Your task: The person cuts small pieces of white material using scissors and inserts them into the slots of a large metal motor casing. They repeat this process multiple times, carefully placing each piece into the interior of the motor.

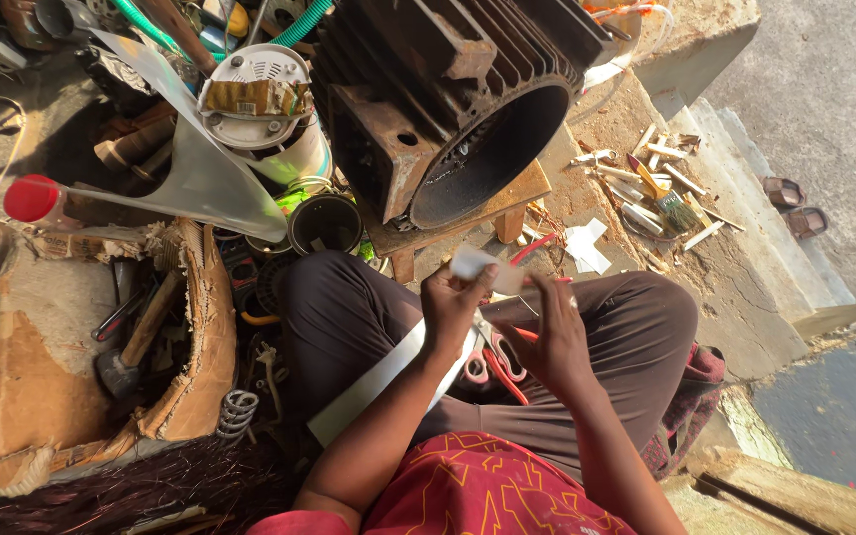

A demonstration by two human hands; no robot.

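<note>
Left hand (pixel 456 302) pinches small white paper piece (pixel 478 264) above lap. Right hand (pixel 553 332) closed on same piece's right end. Long white strip (pixel 369 381) and pink-handled scissors (pixel 492 365) lie on lap. Rusty motor housing (pixel 448 99) just ahead.

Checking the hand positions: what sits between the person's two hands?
In the head view, a small white paper piece bridges the left hand and right hand; red-handled scissors lie just below on the lap.

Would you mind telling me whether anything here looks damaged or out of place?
Yes. The cardboard box left of the person's knee is torn and frayed along its rim, with a hammer lying inside. The motor housing ahead is rusty and open-ended.
</note>
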